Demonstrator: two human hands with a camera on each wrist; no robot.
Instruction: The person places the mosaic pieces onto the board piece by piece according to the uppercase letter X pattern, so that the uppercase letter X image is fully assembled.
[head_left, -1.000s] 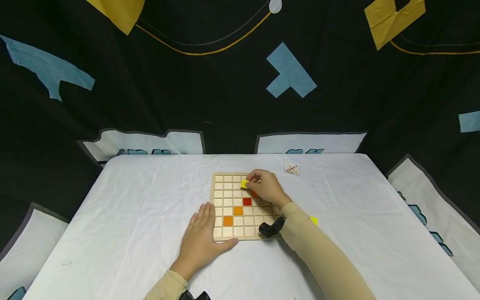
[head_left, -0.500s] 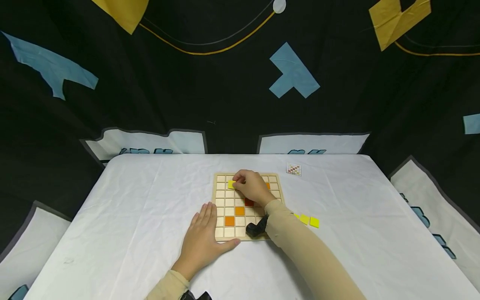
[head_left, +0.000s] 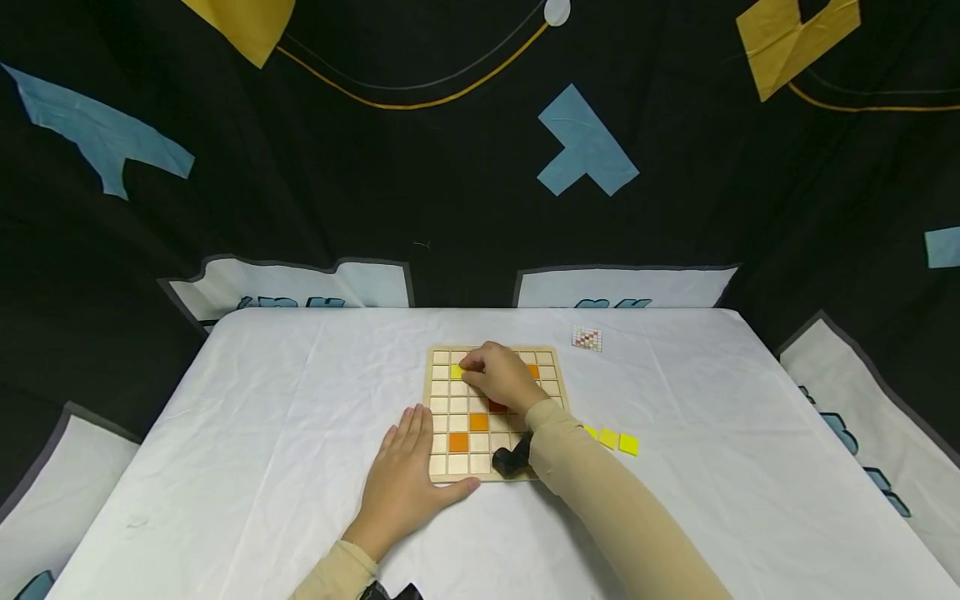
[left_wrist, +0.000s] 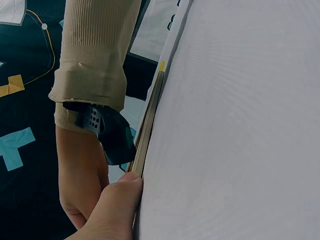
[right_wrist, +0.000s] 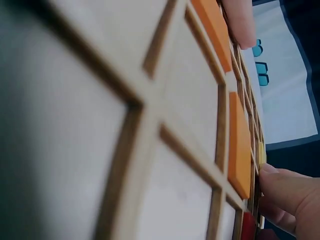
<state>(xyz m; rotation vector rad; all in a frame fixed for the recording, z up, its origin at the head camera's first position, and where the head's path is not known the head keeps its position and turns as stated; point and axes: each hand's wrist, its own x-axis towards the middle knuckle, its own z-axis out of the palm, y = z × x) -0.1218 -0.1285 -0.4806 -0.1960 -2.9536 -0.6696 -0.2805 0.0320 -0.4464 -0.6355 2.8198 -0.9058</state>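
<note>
A square wooden grid board (head_left: 459,463) lies on the white table in the head view. My right hand (head_left: 504,377) is over its far half, thumb and fingers curled at a yellow square tile (head_left: 456,372) in the second row from the back. The right wrist view has the thumb against that tile (right_wrist: 261,151). My left hand (head_left: 405,477) lies with straight fingers along the board's left edge and its thumb at the near edge. Orange tiles (head_left: 458,442) and a red tile (head_left: 498,407) sit in board cells, some partly hidden by my right hand and arm.
Several loose yellow tiles (head_left: 628,445) lie on the table right of the board, partly covered by my right sleeve. A small card with a coloured grid pattern (head_left: 587,338) lies behind the board to the right. A black curtain (head_left: 465,208) hangs beyond the table.
My right hand has moved left across the board with the yellow tile, then lowered it slightly to a cell near the far left. More loose tiles show at right. The left hand stays put.
</note>
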